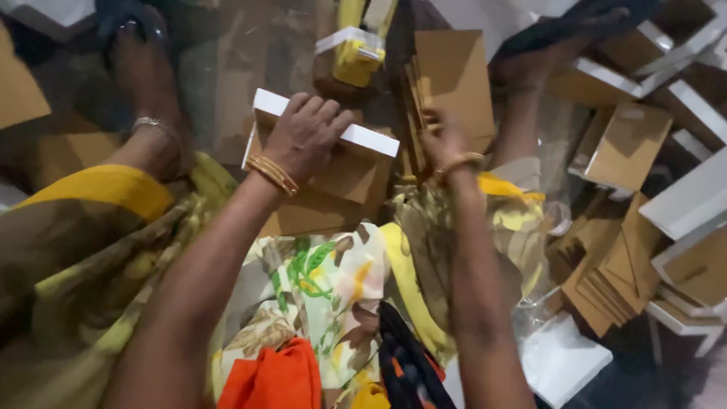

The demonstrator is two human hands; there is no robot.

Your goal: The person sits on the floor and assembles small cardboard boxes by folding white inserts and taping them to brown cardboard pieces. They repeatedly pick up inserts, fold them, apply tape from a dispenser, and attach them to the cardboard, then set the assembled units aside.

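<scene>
My left hand (304, 133) lies palm down on a white-edged brown cardboard box (344, 170) that rests on my lap, its fingers curled over the box's far white rim. My right hand (443, 140) reaches into an upright stack of flat brown cardboard sheets (454, 76) just right of the box, fingers closed on the edge of a sheet. Gold bangles ring both wrists. My lap is covered by yellow and floral cloth (318, 288).
Several open white-and-brown boxes (628, 144) are piled at the right, with a stack of flat brown sheets (613, 280) and a white lid (560, 360) below them. A small box with a yellow item (352, 57) stands ahead. My bare feet (148, 83) rest on the floor.
</scene>
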